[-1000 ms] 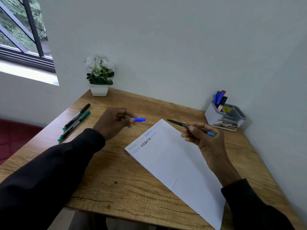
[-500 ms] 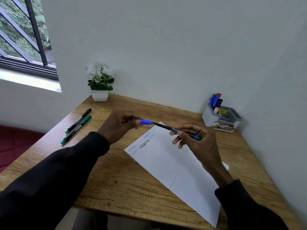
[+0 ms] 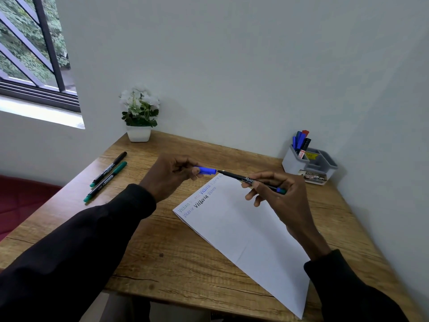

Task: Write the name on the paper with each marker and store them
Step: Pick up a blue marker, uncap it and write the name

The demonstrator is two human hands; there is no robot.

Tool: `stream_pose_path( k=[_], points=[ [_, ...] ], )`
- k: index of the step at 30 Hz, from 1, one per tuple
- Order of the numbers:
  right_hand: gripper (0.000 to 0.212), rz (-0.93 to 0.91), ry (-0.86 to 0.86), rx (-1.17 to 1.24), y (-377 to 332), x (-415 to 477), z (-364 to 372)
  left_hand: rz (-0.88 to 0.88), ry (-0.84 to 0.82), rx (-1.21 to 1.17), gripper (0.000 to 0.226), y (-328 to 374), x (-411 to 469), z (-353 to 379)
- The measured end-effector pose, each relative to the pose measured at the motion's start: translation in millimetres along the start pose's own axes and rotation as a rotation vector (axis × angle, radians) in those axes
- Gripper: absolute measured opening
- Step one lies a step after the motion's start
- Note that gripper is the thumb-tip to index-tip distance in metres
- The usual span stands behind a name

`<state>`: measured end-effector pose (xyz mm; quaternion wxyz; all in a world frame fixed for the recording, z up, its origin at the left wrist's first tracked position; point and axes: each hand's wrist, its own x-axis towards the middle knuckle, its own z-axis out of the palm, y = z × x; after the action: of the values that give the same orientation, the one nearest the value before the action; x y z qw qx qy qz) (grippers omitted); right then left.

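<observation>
– Well, your left hand (image 3: 169, 175) pinches the blue cap (image 3: 205, 170) between thumb and fingertips, with its open end turned toward your right so that the mouth faces the nib.
– And your right hand (image 3: 278, 196) grips the blue-ended marker (image 3: 241, 178) low on its barrel, fingers curled round it, nib aimed at that cap. Tip and mouth are just meeting; I cannot tell whether the nib is inside.
– You hold both in the air by the far corner of the paper (image 3: 250, 240), which probably keeps a wet tip off the names written there.
– My reading is that this marker has done its writing and you are capping it. Line the 2 pieces up and press until the cap seats.
– Then it belongs in the grey desk organizer (image 3: 291, 163) at the far right of the wooden desk (image 3: 162, 252), where other markers stand upright.
– 2 more lie side by side at your left: a black-capped marker (image 3: 109, 168) and a green-capped marker (image 3: 105, 181). I'd say both are still to be used.
</observation>
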<state>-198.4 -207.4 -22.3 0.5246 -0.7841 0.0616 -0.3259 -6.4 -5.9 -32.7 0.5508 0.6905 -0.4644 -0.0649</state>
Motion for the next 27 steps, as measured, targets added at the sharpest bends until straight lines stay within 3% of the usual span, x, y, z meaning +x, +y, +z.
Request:
stream_pose_path(
  k=[11,16,20,23,27],
  points=[
    [0.02,-0.08,-0.074,-0.177,1,4,9,0.007,-0.044,0.069,0.018,8,7,11],
    [0.019,-0.121,-0.001,-0.239,1,16,12,0.079,-0.01,0.089,0.016,17,22,14],
    [0.016,-0.083,0.057,-0.236,9,22,15,0.111,0.019,0.126,0.017,19,31,21],
    [0.013,-0.011,0.009,-0.209,16,22,17,0.124,0.031,0.083,0.014,27,38,26],
    [0.03,-0.064,-0.047,-0.48,22,36,12,0.137,0.013,0.023,0.014,45,66,41]
  ],
)
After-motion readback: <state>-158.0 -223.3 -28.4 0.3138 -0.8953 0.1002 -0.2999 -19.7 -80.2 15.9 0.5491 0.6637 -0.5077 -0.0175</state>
